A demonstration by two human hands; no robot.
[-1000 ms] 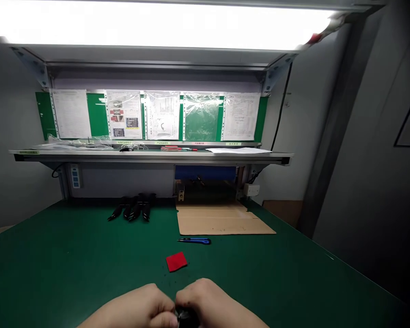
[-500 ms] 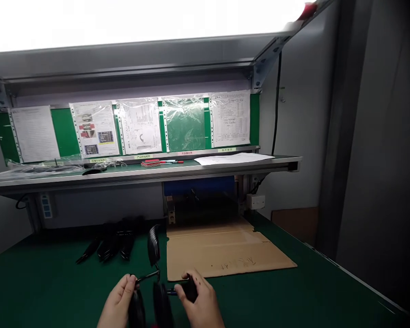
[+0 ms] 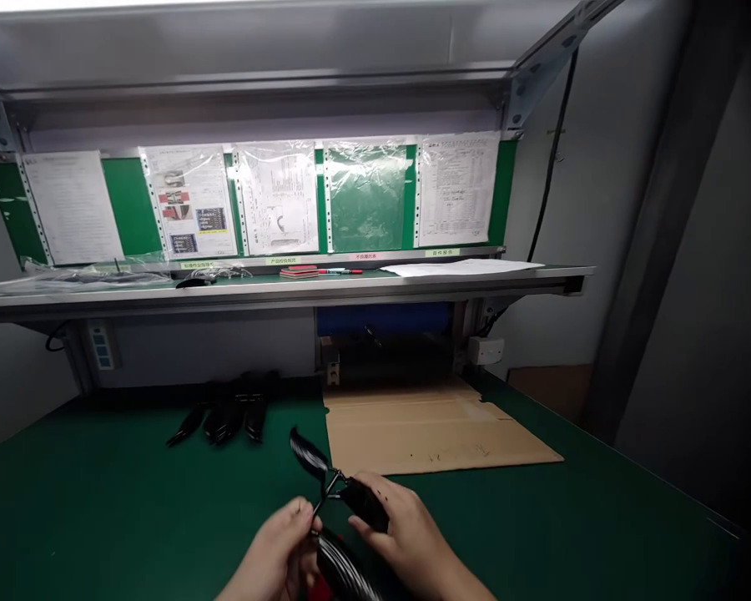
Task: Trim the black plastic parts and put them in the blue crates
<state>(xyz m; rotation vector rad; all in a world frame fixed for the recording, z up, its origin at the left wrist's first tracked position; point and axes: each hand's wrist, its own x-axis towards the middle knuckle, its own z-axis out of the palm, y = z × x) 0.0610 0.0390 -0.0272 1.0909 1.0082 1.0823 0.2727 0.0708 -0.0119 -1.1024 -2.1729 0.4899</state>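
Low in the middle of the head view is a glossy black part with curved blades (image 3: pixel 309 455), joined by thin rods at a small hub. My left hand (image 3: pixel 283 538) pinches a thin rod of it between thumb and fingers. Another ridged blade of the part hangs just right of that hand, toward the bottom edge. My right hand (image 3: pixel 404 522) is closed around a dark blade on the right side. Something red shows in part below, between the hands; I cannot make out what it is.
A pile of similar black bladed parts (image 3: pixel 229 417) lies at the back left of the green table (image 3: pixel 131 509). A flat cardboard sheet (image 3: pixel 438 438) lies beyond my hands. Above runs a shelf (image 3: pixel 275 296) with papers, a red pad (image 3: pixel 299 272) and a pen.
The black part has turned in my hands, its upper blade now leaning left. My hands have come closer together and shifted right in view. The camera view has tilted down.
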